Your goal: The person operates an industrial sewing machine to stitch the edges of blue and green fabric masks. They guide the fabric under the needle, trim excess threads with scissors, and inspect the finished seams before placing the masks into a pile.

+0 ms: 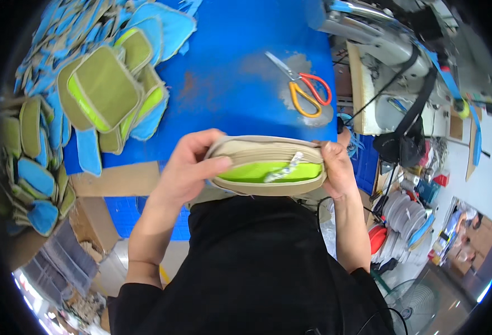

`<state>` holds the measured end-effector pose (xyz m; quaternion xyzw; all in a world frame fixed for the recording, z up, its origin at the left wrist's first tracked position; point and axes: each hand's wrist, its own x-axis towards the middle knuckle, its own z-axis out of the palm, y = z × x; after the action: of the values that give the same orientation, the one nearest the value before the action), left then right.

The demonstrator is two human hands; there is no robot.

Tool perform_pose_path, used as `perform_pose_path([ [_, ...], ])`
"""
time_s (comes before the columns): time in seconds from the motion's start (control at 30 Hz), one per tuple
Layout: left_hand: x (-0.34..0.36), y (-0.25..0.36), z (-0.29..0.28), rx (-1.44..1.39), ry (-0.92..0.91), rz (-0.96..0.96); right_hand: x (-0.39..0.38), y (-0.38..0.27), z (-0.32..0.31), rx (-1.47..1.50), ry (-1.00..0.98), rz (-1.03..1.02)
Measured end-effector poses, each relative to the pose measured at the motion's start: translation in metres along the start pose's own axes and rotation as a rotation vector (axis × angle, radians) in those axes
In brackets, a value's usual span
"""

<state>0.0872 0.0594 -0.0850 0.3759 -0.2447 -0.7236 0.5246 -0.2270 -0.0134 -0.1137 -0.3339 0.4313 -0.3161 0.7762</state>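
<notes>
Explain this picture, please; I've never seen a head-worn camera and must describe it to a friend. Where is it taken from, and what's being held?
There is no machine doing the handling, just a person's bare hands. A wide fisheye camera on the head looks down, so straight edges bend near the rim and the black shirt fills the bottom. The left hand and right hand grip opposite ends of a khaki and lime-green pouch. On the blue table beyond lie open scissors and, to the left, a pile of fabric pieces. At the upper right stands what looks like a sewing machine.
</notes>
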Motion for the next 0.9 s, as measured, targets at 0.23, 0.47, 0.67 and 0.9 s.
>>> perform_pose_path([
  [0.23, 0.01, 0.004, -0.026, 0.939, 0.558, 0.388, -0.006, -0.037, 0.029, -0.86, -0.069, -0.311],
  [0.47, 0.033, 0.009, -0.015, 1.139, 0.507, 0.5, 0.03, -0.01, 0.022, -1.047, 0.435, -0.323],
  [0.67, 0.118, 0.018, -0.068, 0.163, 0.574, 0.333, 0.028, 0.004, 0.013, -0.299, 0.261, -0.367],
  [0.9, 0.062, 0.079, 0.095, -0.041, 0.07, 0.438, -0.006, 0.051, -0.003, -0.262, 0.216, -0.195],
])
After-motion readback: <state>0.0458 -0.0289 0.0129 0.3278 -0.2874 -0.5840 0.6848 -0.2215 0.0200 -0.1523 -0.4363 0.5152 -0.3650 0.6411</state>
